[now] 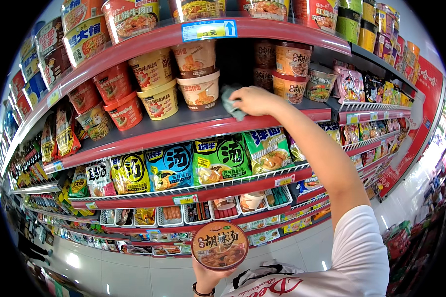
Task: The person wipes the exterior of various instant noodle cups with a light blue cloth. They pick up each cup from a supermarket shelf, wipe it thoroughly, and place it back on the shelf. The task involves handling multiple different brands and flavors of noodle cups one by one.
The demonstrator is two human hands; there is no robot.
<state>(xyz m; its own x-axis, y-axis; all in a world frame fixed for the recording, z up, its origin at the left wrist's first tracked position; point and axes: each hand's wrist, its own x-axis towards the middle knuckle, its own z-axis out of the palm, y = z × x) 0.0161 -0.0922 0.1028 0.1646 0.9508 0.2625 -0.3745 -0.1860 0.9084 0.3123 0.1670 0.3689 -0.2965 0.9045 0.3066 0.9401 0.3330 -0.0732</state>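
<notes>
My right hand (pixel 255 101) grips a crumpled grey-green cloth (pixel 231 102). The cloth lies against the front of a dark shelf board (pixel 193 118), in the gap between stacked instant food tubs. Left of it stands a white-lidded noodle tub (pixel 199 91) with another on top. To the right, brown-lidded tubs (pixel 290 87) are stacked in two layers. Low in front of my body, my left hand (pixel 207 273) holds a round brown-rimmed instant soup tub (pixel 220 245), its printed lid facing up. Most of that tub's side is hidden beneath the lid.
An upper shelf with a red front edge (pixel 148 34) overhangs the cloth, carrying large noodle tubs (pixel 86 37). Below are bagged noodles (pixel 221 159) behind a white wire rail and small white baskets (pixel 170 219). A red panel (pixel 427 96) rises at the aisle's right end, above pale floor tiles (pixel 124 276).
</notes>
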